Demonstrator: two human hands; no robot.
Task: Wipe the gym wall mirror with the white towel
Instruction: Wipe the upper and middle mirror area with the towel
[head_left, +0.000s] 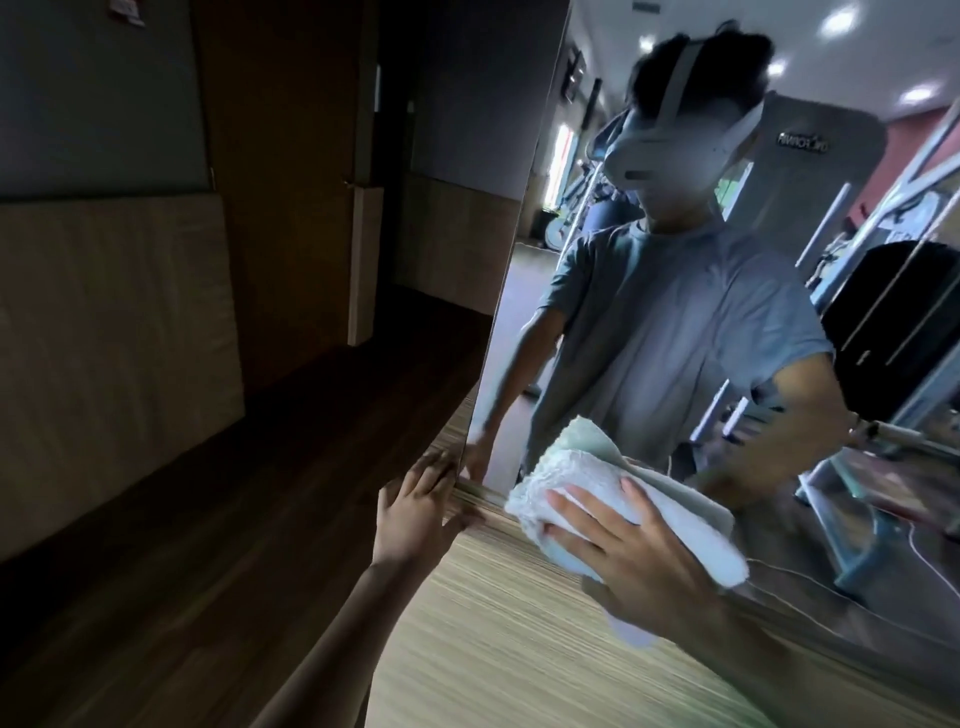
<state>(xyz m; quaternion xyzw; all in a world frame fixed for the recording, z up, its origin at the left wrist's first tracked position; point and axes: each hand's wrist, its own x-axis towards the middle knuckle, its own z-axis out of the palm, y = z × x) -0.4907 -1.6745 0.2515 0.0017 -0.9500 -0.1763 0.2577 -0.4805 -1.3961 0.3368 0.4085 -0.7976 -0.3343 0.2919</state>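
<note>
White terry cloth, the towel (540, 493), is folded into a thick pad and is pressed flat against the mirror (675, 312) at its lower left corner, just above the edge where the glass meets a pale wood-grain panel (493, 634). The pad is held by the right hand (628, 545), whose fingers are laid straight and spread across the cloth rather than curled round it. A flat palm of this kind is judged to be chosen so that pressure is shared over the whole fold and a broad band of glass is covered at each pass. A loose tail of the cloth is seen hanging below the palm. The left hand (421, 499) is set apart from the towel, with its fingers spread open and rested on the panel just beside the mirror's corner. Nothing is held in it, and it is judged to be placed there as a brace while weight is leaned into the wipe. The wiping is taken to be under way at the corner and bottom edge, though how much of the glass has been cleaned cannot be told, since no streaks or marks can be made out. Care would be called for at the edge, where the fold could be caught on the panel.
</note>
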